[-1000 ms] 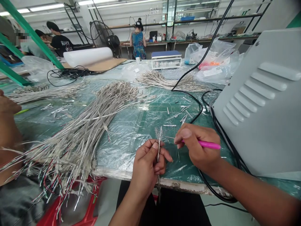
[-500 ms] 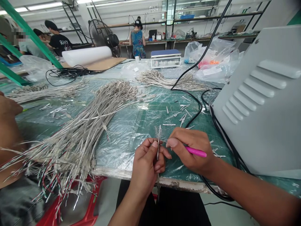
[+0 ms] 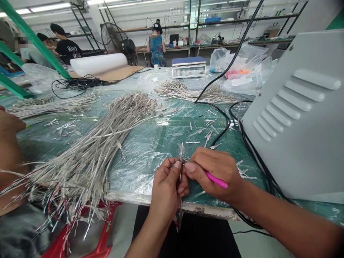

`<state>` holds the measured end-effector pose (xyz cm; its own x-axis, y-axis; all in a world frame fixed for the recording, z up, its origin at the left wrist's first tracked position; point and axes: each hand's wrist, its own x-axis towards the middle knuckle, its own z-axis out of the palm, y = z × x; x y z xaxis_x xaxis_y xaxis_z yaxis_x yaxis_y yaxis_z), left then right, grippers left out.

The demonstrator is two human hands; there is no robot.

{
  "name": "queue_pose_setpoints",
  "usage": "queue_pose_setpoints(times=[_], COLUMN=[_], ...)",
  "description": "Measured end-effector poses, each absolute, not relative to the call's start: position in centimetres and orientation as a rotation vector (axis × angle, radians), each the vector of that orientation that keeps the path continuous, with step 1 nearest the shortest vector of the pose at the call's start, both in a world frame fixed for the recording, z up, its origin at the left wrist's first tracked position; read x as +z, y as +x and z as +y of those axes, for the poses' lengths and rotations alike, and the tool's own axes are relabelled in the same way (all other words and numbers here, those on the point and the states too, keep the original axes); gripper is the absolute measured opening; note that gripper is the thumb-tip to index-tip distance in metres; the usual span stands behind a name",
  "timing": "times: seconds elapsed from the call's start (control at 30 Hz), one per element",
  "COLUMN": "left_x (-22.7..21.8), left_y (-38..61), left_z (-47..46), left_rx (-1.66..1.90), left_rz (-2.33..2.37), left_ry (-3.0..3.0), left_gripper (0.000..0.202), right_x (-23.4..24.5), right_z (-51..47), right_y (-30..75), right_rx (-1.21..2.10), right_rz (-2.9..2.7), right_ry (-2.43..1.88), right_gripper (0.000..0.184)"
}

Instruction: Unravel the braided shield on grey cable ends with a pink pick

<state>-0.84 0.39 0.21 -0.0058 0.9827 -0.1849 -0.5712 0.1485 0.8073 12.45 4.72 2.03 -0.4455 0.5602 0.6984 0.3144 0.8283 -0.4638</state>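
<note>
My left hand (image 3: 167, 181) pinches a thin cable (image 3: 181, 152) upright between thumb and fingers. Frayed wire strands spread at its top end, and its lower part hangs below the table edge. My right hand (image 3: 219, 172) is closed around a pink-handled pick (image 3: 217, 180). Its thin metal tip meets the cable just above my left thumb, though the fingers partly hide the contact. To the left lies a large bundle of similar cables (image 3: 107, 132), with red, green and white wire ends hanging over the table's front edge.
Foil scraps (image 3: 208, 136) lie on the plastic-covered green table (image 3: 145, 150). A grey vented machine (image 3: 298, 118) stands on the right, with a black cord (image 3: 223, 71) beside it. More cables (image 3: 193, 93) lie behind. Another person's arm (image 3: 10, 143) is at the left edge.
My right hand has moved left and closer to the cable, bringing the pink-handled pick with it. My left hand stays nearly in place, still gripping the cable.
</note>
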Motion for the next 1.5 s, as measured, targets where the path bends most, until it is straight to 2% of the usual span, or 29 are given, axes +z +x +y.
queue_pose_setpoints(times=[0.2,0.8,1.1,1.27,1.5], left_x=[0.3,0.1,0.3,0.3,0.4], left_y=[-0.9,-0.9,-0.7,-0.9,-1.0], left_z=[0.5,0.4,0.5,0.7,0.7], left_rx=[1.332,1.336,1.334,1.250,1.185], left_rz=[0.859,0.875,0.913,0.915,0.921], left_ry=[0.638,0.635,0.661,0.716,0.783], left_gripper=[0.009,0.010,0.013,0.014,0.017], right_x=[2.5,1.9,1.7,1.8,1.5], right_z=[4.8,4.9,5.1,5.5,6.4], right_y=[12.6,12.5,12.3,12.2,12.5], right_rx=[0.424,0.419,-0.027,0.047,0.124], right_rz=[-1.910,-2.010,-2.151,-2.096,-2.022], right_ry=[-0.658,-0.664,-0.935,-1.087,-1.034], right_gripper=[0.032,0.034,0.036,0.038,0.041])
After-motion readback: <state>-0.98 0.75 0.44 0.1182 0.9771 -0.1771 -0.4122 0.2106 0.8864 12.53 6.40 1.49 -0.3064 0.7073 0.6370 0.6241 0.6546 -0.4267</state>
